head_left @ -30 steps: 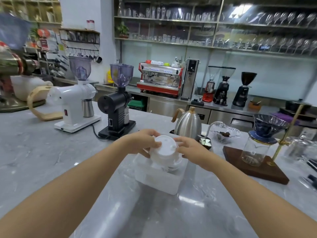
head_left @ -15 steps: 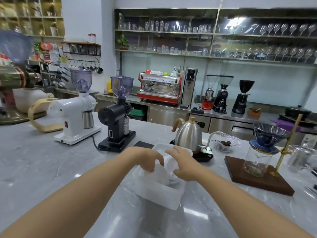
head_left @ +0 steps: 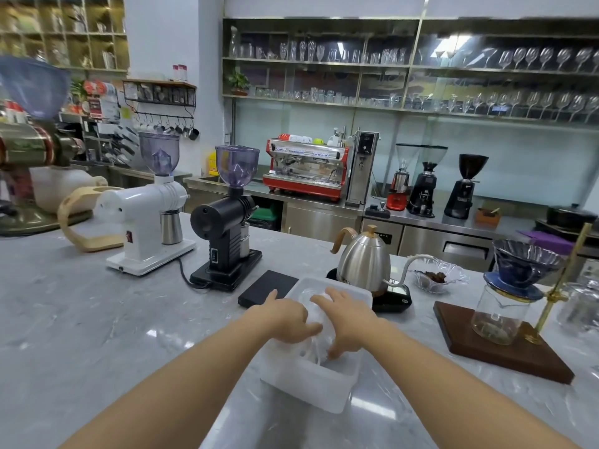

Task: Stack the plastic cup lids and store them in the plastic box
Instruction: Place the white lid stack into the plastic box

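Head view, clear stacked lids (head_left: 316,322), white box (head_left: 311,385)

Both hands reached into the white plastic box (head_left: 308,384) on the marble counter (head_left: 81,319). The left hand (head_left: 285,319) and right hand (head_left: 346,319) gripped the stacked lids (head_left: 319,338) from either side. A steel kettle (head_left: 363,264) stood just behind the box.

Café bar, espresso machine (head_left: 306,168), grinders (head_left: 227,218), glassware shelves (head_left: 405,105)
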The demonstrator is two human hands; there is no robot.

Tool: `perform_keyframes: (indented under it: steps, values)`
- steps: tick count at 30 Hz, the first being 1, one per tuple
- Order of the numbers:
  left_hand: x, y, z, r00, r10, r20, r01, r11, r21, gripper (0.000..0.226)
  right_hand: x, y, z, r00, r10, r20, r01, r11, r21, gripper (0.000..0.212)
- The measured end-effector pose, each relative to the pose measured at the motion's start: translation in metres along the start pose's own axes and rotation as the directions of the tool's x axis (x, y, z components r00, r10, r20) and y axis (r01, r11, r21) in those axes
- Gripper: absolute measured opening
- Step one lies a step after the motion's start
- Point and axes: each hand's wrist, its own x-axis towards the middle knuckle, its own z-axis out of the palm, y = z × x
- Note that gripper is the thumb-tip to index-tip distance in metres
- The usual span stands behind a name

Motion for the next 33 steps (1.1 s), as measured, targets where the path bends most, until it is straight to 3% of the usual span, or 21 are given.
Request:
perform_keyframes:
  steps: [4, 7, 16, 21, 25, 28, 33]
  values:
    - [0.004, 0.004, 0.015, 0.993, 0.019, -0.117, -0.014, 0.999, 0.047, 0.045, 0.008, -0.002, 0.006, 0.999, -0.048, -0.008, 0.047, 0.993, -0.106, 0.109]
    - [0.003, 0.003, 0.023, 0.98, 0.05, -0.192, -0.035, 0.996, 0.082, 0.045, 0.01, -0.003, 0.01, 0.997, -0.064, -0.031, 0.06, 0.991, -0.121, 0.095]
    - [0.008, 0.002, 0.029, 0.941, 0.124, -0.315, -0.087, 0.988, 0.129, 0.045, 0.002, 0.008, -0.011, 0.999, -0.028, -0.046, 0.033, 0.991, 0.126, 0.101]
    - [0.015, 0.005, 0.03, 0.954, 0.085, -0.289, -0.095, 0.995, -0.019, 0.029, -0.003, 0.026, -0.031, 0.996, 0.023, -0.084, 0.006, 0.942, 0.336, 0.101]
    - [0.016, 0.001, 0.029, 0.994, 0.064, -0.085, -0.085, 0.957, -0.277, 0.034, -0.008, 0.036, -0.04, 0.994, 0.031, -0.109, 0.015, 0.918, 0.396, 0.101]
    - [0.017, 0.001, 0.028, 0.997, 0.052, -0.057, -0.066, 0.952, -0.298, 0.034, -0.013, 0.039, -0.047, 0.998, 0.026, -0.064, 0.006, 0.887, 0.461, 0.1]
    - [0.017, 0.004, 0.029, 0.996, 0.049, -0.069, -0.066, 0.961, -0.268, 0.03, -0.015, 0.032, -0.052, 0.993, -0.066, 0.101, 0.017, 0.904, 0.427, 0.09]
